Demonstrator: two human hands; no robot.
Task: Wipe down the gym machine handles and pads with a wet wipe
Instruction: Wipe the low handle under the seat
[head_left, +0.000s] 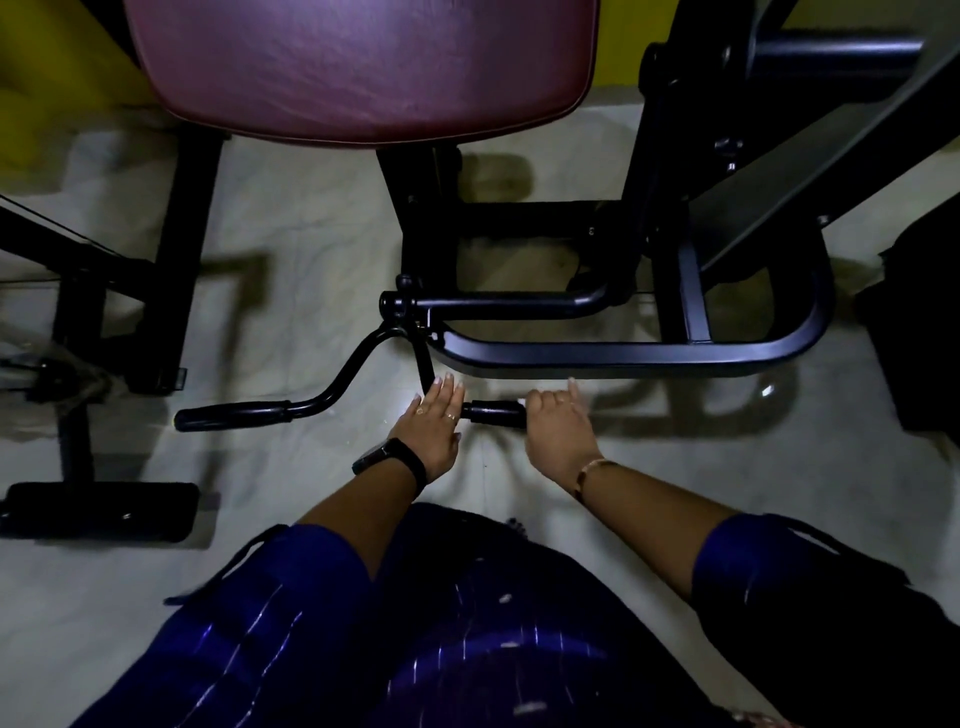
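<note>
Risk: handle (493, 414) sits on a bar (306, 407) that seems hung from one pivot; a hard push may swing it and leave streaks. The stretch under the right hand (558, 423) is likely missed unless the hold shifts.
Left hand (434, 426): fingers straight, together, laid flat at the handle's inner end. Pale patch beside it, wipe or glare, cannot tell.
Right hand: curled over the handle's outer end.
Second handle (231, 415), pad (363, 67): neither hand on them.
</note>
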